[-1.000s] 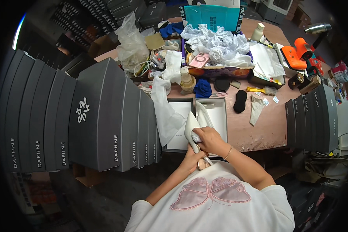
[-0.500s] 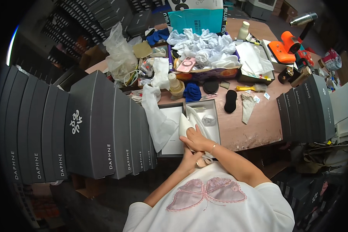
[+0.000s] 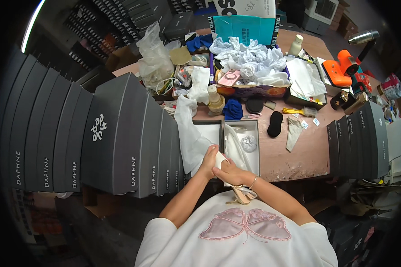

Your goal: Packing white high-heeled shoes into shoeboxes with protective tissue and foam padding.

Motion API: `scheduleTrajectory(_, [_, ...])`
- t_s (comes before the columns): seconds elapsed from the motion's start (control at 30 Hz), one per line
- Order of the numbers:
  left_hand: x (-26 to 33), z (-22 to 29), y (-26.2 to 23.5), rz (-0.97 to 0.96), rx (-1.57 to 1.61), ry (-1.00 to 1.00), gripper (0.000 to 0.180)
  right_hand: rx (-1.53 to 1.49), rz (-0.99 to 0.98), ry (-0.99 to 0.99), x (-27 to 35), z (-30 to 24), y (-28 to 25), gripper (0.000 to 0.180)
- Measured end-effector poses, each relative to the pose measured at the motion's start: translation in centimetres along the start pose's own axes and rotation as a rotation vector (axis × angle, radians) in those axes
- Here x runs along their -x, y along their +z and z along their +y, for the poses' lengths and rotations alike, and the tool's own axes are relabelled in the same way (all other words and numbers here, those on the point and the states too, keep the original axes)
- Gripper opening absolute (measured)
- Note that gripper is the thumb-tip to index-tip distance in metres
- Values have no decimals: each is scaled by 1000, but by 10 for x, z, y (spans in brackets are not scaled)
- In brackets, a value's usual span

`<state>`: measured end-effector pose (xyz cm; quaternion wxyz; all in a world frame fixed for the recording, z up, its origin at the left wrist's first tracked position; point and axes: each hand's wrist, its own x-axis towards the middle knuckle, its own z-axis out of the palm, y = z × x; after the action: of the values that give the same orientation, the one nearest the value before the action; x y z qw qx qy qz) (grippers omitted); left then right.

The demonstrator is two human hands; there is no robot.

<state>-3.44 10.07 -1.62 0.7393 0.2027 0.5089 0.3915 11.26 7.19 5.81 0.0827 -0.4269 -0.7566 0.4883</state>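
Note:
Both hands are wrapped round a white pointed shoe (image 3: 220, 159) just in front of my body. My left hand (image 3: 207, 163) grips it from the left near the toe. My right hand (image 3: 232, 172) closes on it from the other side, so much of the upper is hidden. Its beige back end (image 3: 242, 196) pokes out below my right wrist, close to my shirt. Beyond the hands lies an open grey shoebox (image 3: 255, 129), with a long white piece (image 3: 234, 141), shoe or cloth, and a crumpled clear wad (image 3: 248, 143) inside. White tissue paper (image 3: 189, 138) drapes over the box's left side.
Dark shoeboxes (image 3: 116, 133) stand in a row on the left, more (image 3: 365, 138) on the right. Behind are a carton of crumpled white paper (image 3: 249, 62), a yellow-handled brush (image 3: 294, 110), a black oval pad (image 3: 275, 124) and an orange heat tool (image 3: 336, 73).
My left hand has come up from beneath the shoe to its toe end. My right hand has slid lower, and the shoe has moved nearer to me. The whole view has shifted slightly.

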Motion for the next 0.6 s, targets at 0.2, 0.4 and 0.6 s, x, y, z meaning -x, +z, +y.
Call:
scheduleTrajectory(0.2, [35,28,30,-41,-10,26,35,-87,48,-28,17,-15,-2,72])
scheduleTrajectory(0.4, [39,35,19,-138,110,27,34,-178,213,-194,78,-6,-20,56])
scheduleTrajectory(0.6, [26,39,41,-220,25,-7,32,-26,78,-137,42,23,-27,54])
